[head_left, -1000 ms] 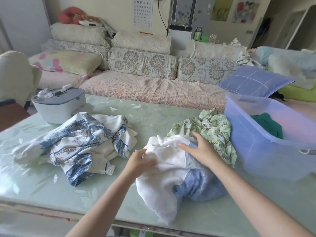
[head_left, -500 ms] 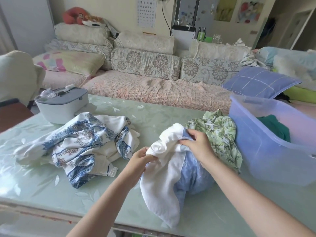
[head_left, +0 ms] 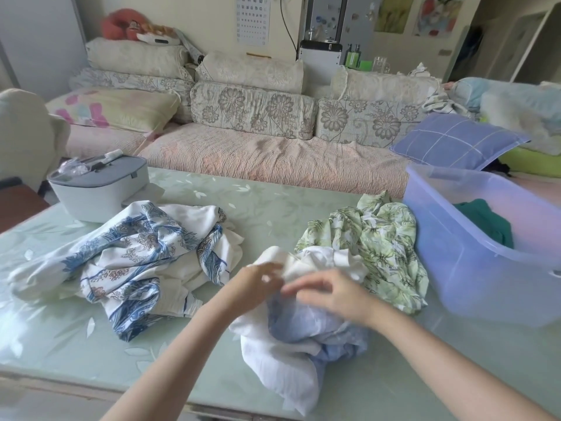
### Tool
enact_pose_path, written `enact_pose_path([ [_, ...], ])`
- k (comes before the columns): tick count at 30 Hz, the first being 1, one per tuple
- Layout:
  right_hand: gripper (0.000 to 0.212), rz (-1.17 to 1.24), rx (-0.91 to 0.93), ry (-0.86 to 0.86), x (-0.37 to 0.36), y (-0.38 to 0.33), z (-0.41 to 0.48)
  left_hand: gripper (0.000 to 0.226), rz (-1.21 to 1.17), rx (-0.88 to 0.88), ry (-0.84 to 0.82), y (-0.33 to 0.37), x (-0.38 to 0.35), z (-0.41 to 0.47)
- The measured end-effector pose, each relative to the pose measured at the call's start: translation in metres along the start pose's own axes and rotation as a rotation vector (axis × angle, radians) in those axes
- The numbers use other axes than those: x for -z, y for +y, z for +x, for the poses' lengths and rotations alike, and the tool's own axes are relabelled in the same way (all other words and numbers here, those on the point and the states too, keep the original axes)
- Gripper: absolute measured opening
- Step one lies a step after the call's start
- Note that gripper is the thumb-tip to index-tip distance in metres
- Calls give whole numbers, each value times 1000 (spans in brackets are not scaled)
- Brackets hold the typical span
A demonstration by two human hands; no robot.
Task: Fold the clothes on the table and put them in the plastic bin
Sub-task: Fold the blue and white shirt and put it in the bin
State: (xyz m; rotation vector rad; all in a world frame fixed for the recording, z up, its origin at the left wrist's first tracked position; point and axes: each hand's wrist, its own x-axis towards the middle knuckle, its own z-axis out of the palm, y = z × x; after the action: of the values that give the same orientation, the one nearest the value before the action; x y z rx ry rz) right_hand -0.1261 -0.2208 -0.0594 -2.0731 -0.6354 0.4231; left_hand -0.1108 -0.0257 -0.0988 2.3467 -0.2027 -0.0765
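Left hand fingers pinch white garment, crumpled on tabletop touching green shirt. Right hand fingers loosely spread over it, blurred. Bin at right.

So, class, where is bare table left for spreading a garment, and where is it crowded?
Bare: the far middle of the table between grey box, blue-and-white garment and green garment; the near left edge. Crowded: green garment, white-and-blue garment and plastic bin bunch together.
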Motion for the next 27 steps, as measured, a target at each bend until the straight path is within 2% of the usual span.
enact_pose_path([
  [2, 20, -69, -68, 355, 21, 8, 4, 34, 107, 82, -108, -5, -2, -4],
  [3, 26, -170, -151, 471, 27, 12, 4, 35, 107, 96, -152, -8, -1, -6],
  [4, 38, -264, -254, 508, 29, 17, 4, 38, 83, 94, -186, -12, 0, -8],
  [6, 68, -375, -439, 395, 22, 27, 2, 51, 29, 93, -227, -14, 2, -10],
  [8, 95, -459, -539, 217, 8, 36, 1, 70, 34, 120, -130, -11, 0, -10],
  [9, 96, -487, -563, 151, 2, 38, 2, 77, 67, 145, -48, -12, -1, -8],
  [10, 85, -492, -569, 126, -2, 40, 4, 80, 115, 166, 14, -11, -3, -7],
  [12, 51, -418, -515, 188, -5, 43, 9, 78, 204, 207, 10, -14, -9, -4],
  [14, 18, -300, -450, 330, -2, 40, 13, 60, 277, 218, -22, -14, -13, -3],
  [15, 9, -241, -416, 413, 3, 36, 14, 49, 279, 225, 22, -13, -10, -3],
  [18, 27, -81, -236, 753, 28, 22, 18, 26, 16, 231, 246, -19, 5, 3],
  [21, 26, 149, -66, 1040, 56, 8, 24, 22, -300, 173, 598, -26, 26, 12],
  [23, 27, 82, -98, 1020, 65, 12, 29, 26, -335, 171, 648, -25, 32, 13],
  [26, 63, -159, -345, 702, 56, 28, 27, 70, -10, 241, 504, -27, 23, 5],
  [27, 70, -205, -357, 650, 49, 31, 22, 80, 94, 236, 503, -28, 19, 1],
])
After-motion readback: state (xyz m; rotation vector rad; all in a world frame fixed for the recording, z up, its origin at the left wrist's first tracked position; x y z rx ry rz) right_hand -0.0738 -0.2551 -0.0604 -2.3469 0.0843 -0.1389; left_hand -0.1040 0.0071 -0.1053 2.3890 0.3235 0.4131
